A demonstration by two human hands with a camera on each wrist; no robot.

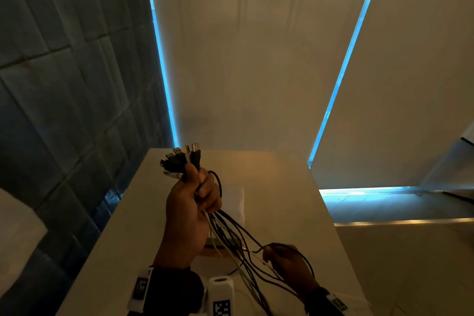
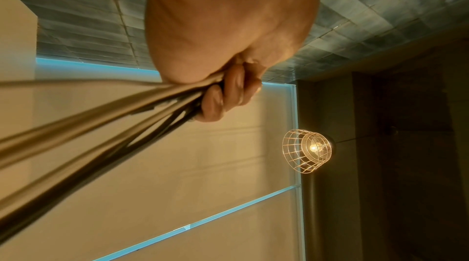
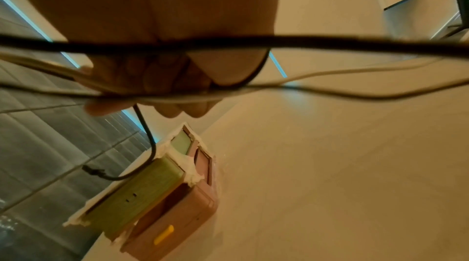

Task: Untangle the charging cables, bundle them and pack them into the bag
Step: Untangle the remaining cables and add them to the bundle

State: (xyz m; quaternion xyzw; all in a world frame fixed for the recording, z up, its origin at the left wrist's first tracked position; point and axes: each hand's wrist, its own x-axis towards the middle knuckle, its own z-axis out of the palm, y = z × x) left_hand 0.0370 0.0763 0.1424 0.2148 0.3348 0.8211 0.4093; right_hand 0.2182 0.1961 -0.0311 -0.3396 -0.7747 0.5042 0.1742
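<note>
My left hand (image 1: 197,192) is raised over the table (image 1: 282,187) and grips a bunch of black and white charging cables (image 1: 225,228). Their plugs (image 1: 180,160) stick up together above the fist. In the left wrist view the fingers (image 2: 228,94) curl tightly round the cable bunch (image 2: 101,116). The loose strands trail down to the right, where my right hand (image 1: 282,256) holds several of them lower and nearer to me. In the right wrist view its fingers (image 3: 152,78) curl round black and white strands (image 3: 330,44). A flat white pouch-like thing (image 1: 234,202) lies on the table behind my left hand.
A green and pink box (image 3: 152,195) sits on the table under the cables, with a black cable end (image 3: 93,171) lying over it. A grey panelled wall (image 1: 64,84) runs along the table's left side. A caged lamp (image 2: 308,150) hangs overhead.
</note>
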